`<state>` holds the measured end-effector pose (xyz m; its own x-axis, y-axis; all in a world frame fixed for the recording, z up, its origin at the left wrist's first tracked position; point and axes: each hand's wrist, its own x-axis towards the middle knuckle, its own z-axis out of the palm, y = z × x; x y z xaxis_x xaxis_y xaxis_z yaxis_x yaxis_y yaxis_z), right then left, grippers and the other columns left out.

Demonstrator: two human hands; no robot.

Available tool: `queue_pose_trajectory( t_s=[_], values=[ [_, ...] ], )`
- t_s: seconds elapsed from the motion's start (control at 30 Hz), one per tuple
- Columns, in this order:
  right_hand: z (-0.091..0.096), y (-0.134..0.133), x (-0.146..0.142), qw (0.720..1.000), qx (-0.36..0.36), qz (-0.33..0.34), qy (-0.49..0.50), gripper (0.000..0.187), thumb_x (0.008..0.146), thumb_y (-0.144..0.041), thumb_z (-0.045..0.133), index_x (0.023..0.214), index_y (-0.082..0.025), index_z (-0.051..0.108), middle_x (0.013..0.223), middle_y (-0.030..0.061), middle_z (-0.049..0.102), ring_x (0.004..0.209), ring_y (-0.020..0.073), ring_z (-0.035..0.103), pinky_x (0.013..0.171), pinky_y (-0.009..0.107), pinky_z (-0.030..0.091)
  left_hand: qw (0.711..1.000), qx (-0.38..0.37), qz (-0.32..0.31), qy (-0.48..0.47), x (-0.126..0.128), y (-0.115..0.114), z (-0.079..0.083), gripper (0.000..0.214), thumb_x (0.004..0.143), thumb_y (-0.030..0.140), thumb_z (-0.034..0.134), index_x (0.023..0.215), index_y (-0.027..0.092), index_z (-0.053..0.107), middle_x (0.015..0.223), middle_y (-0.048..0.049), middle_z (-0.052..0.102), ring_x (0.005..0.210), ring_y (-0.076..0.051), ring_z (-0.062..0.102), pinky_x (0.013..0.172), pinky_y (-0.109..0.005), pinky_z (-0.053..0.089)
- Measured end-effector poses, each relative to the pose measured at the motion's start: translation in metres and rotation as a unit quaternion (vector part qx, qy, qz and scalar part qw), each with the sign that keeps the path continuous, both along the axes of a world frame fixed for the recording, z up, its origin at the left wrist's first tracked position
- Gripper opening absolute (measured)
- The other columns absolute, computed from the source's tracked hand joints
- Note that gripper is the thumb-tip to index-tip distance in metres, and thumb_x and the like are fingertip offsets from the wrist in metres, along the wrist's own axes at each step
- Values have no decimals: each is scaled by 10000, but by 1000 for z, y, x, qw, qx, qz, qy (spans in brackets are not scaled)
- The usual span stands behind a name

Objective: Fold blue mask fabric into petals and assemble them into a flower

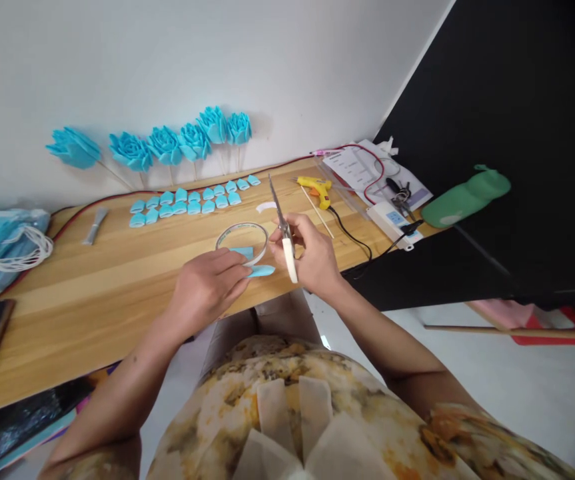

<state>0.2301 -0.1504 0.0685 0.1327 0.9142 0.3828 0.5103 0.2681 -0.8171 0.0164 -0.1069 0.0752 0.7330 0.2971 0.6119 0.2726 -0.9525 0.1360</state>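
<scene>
Left hand (pixel 211 283): fingers clamped on blue piece (pixel 263 271) by the table (pixel 117 280) edge, tape roll (pixel 227 233) at fingertips; right hand (pixel 316 257): fingers around scissors (pixel 284 230), close enough that a slip could nick left fingers

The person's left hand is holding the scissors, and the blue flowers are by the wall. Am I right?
Not quite: the hand is wrong. The head view shows the scissors in the right hand, not the left hand. The blue flowers are by the wall, just as you said.
</scene>
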Motion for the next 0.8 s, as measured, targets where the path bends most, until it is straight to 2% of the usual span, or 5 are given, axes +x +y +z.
queue_pose_trajectory(
  t_s=[0.13, 0.23, 0.43, 0.57, 0.8],
  values=[
    [-1, -1, -1, 999, 1, -9, -32, 341, 850, -256, 630, 1187, -231, 587, 959, 19, 736, 797, 149, 683, 790, 297, 526, 1000, 3, 1, -3, 1, -3, 1, 44, 923, 162, 616, 903, 158, 655, 891, -86, 720, 791, -197, 680, 677, -301, 524],
    [3, -1, 1, 1000, -22, -1, 8, 354, 836, -273, 659, 1179, -233, 583, 903, 7, 715, 784, 148, 670, 779, 298, 520, 1000, -22, 4, -14, -2, -3, 0, 45, 912, 162, 628, 888, 166, 666, 897, -83, 722, 791, -184, 681, 687, -285, 523],
    [18, 4, 14, 975, -73, 70, 200, 441, 740, -328, 768, 1112, -233, 550, 780, -39, 610, 627, 99, 567, 598, 247, 473, 976, -194, -12, -96, -20, 8, -3, 50, 880, 167, 675, 849, 191, 705, 879, -55, 721, 765, -145, 671, 689, -246, 514],
    [19, 11, 16, 959, -81, 87, 256, 466, 706, -346, 800, 1086, -234, 553, 766, -58, 563, 601, 76, 516, 564, 230, 435, 952, -278, -33, -127, -29, 13, -4, 60, 870, 177, 696, 815, 192, 717, 821, -46, 705, 735, -136, 644, 668, -245, 499],
    [14, 17, 20, 970, -65, 95, 214, 466, 716, -466, 776, 1061, -251, 547, 850, -32, 590, 776, 122, 586, 724, 272, 497, 951, -243, 70, -177, -40, 22, -5, 110, 864, 193, 694, 755, 173, 696, 764, -22, 666, 615, -91, 530, 532, -206, 390]
  ],
)
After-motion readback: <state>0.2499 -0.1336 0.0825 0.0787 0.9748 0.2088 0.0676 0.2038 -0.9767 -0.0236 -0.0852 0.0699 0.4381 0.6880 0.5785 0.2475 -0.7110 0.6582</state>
